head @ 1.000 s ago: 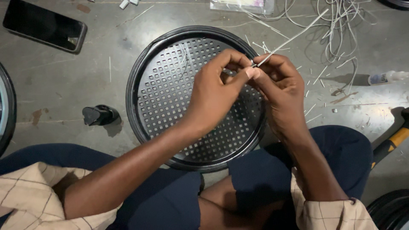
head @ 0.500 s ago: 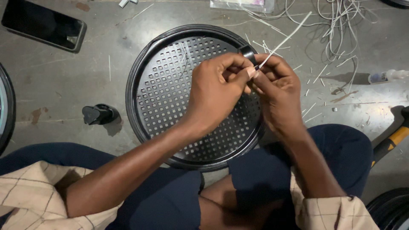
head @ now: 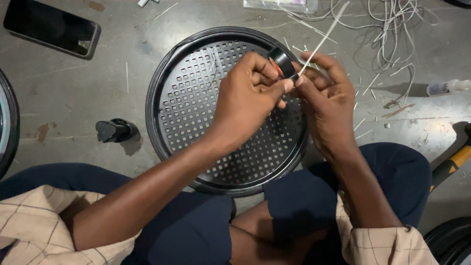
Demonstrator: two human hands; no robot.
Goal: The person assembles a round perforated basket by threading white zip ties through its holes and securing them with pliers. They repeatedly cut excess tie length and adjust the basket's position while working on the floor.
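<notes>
Pinching a small black round part [head: 281,62] in the left hand [head: 245,98], the right hand [head: 326,98] is gripping a thin white strip [head: 321,41] above the perforated black tray [head: 196,122]; steadying both fingertips matters.

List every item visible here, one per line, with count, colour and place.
perforated round tray: one, black, centre of the floor, under the hands
small round part: one, black with an orange edge, pinched between both hands
thin strip: one, white, held at the fingertips, slanting up and right
phone: one, black, top left, lying flat
small capped piece: one, black, left of the tray
loose wires: a tangle, white, top right
small bottle: one, pale, right edge
tool handle: one, black and yellow, right edge
floor: grey, stained
left hand: one, over the tray, gripping the part
right hand: one, gripping the strip and part
</notes>
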